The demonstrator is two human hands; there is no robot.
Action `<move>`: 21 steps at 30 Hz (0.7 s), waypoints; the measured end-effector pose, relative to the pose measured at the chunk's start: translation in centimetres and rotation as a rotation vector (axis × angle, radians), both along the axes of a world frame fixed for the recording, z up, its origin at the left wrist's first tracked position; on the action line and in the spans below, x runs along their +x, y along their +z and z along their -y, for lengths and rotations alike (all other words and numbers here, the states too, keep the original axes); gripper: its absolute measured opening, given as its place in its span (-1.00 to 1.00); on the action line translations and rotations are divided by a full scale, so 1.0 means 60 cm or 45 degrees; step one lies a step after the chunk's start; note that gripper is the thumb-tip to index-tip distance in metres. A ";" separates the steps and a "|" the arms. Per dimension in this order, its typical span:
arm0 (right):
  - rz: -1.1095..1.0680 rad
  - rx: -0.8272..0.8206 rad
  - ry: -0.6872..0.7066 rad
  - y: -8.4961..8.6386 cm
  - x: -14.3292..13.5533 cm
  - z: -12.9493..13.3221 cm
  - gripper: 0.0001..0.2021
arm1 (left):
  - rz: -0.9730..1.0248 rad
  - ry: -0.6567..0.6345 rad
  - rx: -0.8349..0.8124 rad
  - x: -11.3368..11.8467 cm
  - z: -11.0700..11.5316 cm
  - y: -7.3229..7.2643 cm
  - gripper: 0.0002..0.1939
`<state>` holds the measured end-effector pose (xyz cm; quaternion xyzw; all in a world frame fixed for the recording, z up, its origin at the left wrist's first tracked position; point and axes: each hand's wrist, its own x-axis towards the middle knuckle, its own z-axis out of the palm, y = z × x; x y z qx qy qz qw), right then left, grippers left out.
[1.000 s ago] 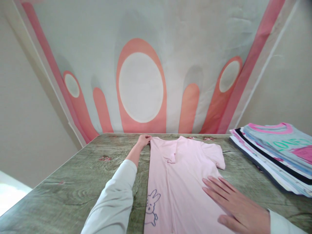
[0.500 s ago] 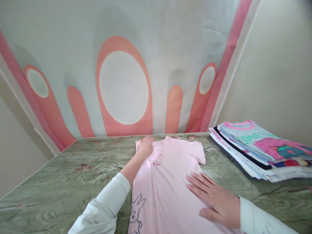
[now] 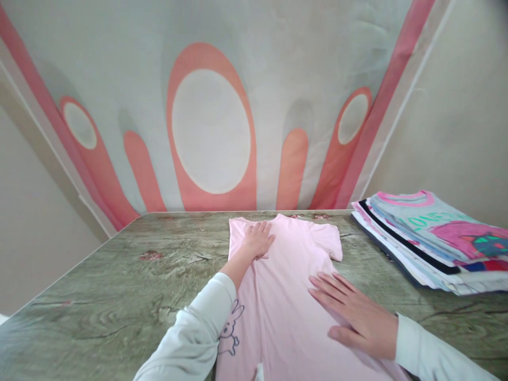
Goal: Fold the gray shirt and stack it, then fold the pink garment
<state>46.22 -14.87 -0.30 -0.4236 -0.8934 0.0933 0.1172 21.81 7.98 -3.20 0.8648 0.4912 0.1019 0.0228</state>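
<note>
Left hand (image 3: 257,239), moved since one second ago: gone from the far left corner of the pink T-shirt (image 3: 291,312), where it pinched the edge, to the folded part just left of the collar. Head view, items as follows. Left hand: palm down, fingers extended and close together, resting on the cloth, nothing gripped. Right hand (image 3: 359,317): opened flat, fingers slightly spread, thumb apart, laid on the right side of the shirt, nothing gripped. T-shirt: one, lying on the tabletop (image 3: 115,301) between and beneath both hands, left side folded inward, short sleeve (image 3: 328,241) extending at the far right; rabbit print (image 3: 229,333) in dark outline at the near left, partly covered by the left forearm's pale sleeve (image 3: 194,328). Small white piece (image 3: 259,372) at the near edge of the shirt, nature unclear. Folded clothes (image 3: 420,259): one stack, far right of the tabletop, well apart from the shirt; topmost garment grey with pink neckband and green lettering. Tabletop: wood-grain pattern, reddish patches.
</note>
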 end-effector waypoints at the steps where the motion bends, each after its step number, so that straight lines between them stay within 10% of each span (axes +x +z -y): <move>1: -0.023 -0.025 0.000 0.002 0.001 -0.001 -0.37 | -0.005 -0.002 0.004 0.000 0.001 0.002 -0.45; 6: -0.383 -0.187 -0.109 0.011 0.027 -0.030 -0.43 | -0.020 -0.018 0.032 -0.001 0.004 0.008 -0.45; 11: -0.794 -0.097 -0.701 -0.001 0.092 -0.126 -0.57 | -0.039 -0.033 0.050 -0.002 -0.004 0.005 -0.44; 21: -0.557 -0.099 -1.058 -0.056 0.176 -0.314 -0.33 | -0.068 -0.001 0.079 0.000 -0.002 -0.001 -0.44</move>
